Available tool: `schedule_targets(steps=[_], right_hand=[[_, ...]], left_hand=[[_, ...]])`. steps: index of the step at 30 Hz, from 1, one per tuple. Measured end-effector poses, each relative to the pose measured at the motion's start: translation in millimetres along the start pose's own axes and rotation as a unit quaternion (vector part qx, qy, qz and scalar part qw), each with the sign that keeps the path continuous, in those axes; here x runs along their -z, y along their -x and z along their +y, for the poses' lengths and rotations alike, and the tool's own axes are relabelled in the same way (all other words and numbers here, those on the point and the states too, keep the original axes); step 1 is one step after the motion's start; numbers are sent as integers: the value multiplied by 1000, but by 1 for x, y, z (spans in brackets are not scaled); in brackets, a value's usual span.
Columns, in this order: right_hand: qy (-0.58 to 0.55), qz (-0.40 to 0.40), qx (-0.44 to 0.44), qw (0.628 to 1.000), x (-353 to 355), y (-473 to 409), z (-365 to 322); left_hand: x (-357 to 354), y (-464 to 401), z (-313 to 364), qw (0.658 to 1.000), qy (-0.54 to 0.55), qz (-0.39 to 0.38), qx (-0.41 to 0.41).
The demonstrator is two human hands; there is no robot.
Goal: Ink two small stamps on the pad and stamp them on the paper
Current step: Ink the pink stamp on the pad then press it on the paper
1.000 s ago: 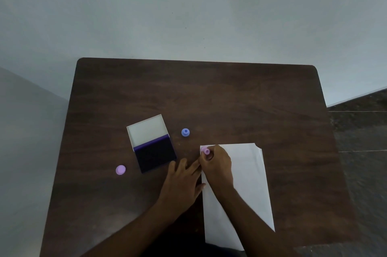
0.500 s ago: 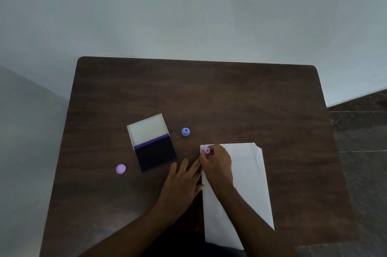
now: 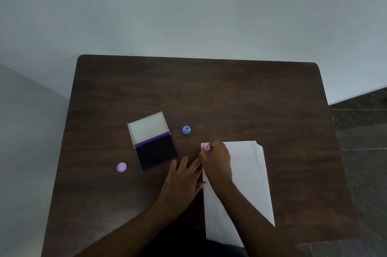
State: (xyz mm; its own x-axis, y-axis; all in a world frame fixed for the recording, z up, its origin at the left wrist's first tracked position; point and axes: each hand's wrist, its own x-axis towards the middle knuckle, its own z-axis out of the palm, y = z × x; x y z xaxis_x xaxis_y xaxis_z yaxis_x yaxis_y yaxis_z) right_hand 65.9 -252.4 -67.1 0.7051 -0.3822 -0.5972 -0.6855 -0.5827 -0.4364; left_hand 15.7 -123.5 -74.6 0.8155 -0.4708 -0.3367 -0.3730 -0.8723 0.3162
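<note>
Gripped between the curled fingers of the right hand [image 3: 215, 159], a small pink stamp [image 3: 207, 147] is pressed down on the far left corner of the white paper [image 3: 248, 175]. The left hand [image 3: 182, 179] is laid flat, fingers straight and spread, on the dark wooden table [image 3: 230, 93] just beside the paper's left edge; whether its fingertips pin the paper cannot be told.

Almost nothing has changed across the last second. The stamp is seen at the same corner, under the same pinch, and the left hand has kept its place, so the press is judged to be held down rather than begun or ended. No printed mark can be seen, since the stamp covers the spot.

The open ink pad [image 3: 156, 152] lies left of the hands, its pale lid folded back, its dark inked face towards the person. A blue stamp [image 3: 186, 130] stands untouched on the table between pad and paper, apart from both. A flat lilac cap [image 3: 121, 167] lies left of the pad. These three have not moved.

One stamp is judged to be in mid-impression. The blue one has yet to be inked and pressed.
</note>
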Motion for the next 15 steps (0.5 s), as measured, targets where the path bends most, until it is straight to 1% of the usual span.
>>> schedule_targets(steps=[4,9,15], right_hand=[[13,17,3,1000,1,-3,-3],[3,24,6,1000,0,-4,-3],[3,19,9,1000,2,-5,-2]], left_hand=[[2,1,1,1000,7,2,2],[4,3,3,1000,0,22,-1],[6,2,3,1000,12,1,7]])
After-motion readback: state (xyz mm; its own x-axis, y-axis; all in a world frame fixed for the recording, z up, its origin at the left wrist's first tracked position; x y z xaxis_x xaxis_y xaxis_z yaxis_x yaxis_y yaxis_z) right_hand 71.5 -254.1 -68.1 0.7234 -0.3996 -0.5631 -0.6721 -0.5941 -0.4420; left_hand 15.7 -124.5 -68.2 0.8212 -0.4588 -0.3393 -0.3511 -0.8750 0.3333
